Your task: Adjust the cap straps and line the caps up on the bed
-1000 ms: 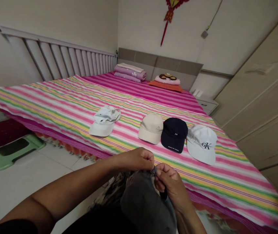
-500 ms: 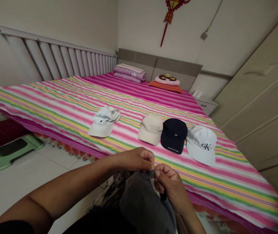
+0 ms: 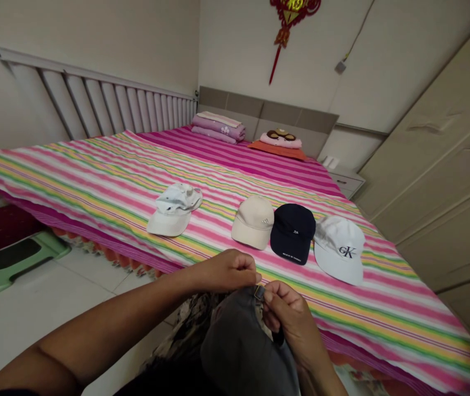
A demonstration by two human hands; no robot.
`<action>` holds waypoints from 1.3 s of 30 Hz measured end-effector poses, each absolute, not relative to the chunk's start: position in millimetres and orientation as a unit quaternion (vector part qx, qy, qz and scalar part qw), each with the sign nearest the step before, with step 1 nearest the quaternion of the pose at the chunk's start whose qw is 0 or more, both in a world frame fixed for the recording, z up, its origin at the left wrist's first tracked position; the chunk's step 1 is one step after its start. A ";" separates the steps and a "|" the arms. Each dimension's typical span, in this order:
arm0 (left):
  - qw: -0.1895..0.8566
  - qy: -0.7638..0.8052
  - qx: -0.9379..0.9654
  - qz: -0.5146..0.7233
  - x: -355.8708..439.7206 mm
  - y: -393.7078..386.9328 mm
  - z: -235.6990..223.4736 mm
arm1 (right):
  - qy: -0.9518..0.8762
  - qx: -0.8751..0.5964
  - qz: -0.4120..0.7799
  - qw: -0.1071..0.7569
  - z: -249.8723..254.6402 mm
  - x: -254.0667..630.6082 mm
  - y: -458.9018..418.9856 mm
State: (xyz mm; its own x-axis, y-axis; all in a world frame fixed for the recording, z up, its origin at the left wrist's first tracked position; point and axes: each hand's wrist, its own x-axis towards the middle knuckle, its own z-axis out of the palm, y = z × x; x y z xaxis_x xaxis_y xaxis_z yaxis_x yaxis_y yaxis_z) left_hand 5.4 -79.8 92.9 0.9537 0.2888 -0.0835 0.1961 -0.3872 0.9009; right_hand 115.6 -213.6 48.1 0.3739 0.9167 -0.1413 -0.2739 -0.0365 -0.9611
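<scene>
Room: bedroom with a wide bed (image 3: 94, 170) under a pink, yellow and green striped sheet, a slatted rail along its far side, pillows (image 3: 218, 125) at the head and a wardrobe (image 3: 437, 165) standing on the right.
Caps on the bed: a pale crumpled cap (image 3: 173, 209) is lying apart; a beige cap (image 3: 253, 221), a navy cap (image 3: 293, 234) and a white lettered cap (image 3: 339, 248) are sitting side by side, touching.
Grey cap (image 3: 239, 346): resting low in front of the person, near the bed's edge, back strap turned up.
Left hand (image 3: 227, 270): curling closed, fingertips pinching the strap beside the small buckle (image 3: 258, 292).
Right hand (image 3: 288, 316): closing on the strap end just beside the buckle.
Step in hand: seemingly adjusting the rear strap.
Next move: probably calling for a fine pull through the buckle while the other hand is bracing it.
</scene>
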 end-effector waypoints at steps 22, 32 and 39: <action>0.675 0.148 0.721 0.048 8.8 -70.2 86.4 | -0.292 -0.522 0.500 0.626 49.8 117.4 -214.4; 0.769 0.105 0.630 -0.008 16.5 -71.4 59.3 | -0.302 -0.549 0.464 0.626 48.2 121.6 -215.8; 0.755 0.100 0.648 0.025 17.1 -74.3 59.9 | -0.539 -0.681 0.128 0.478 57.4 122.9 -222.3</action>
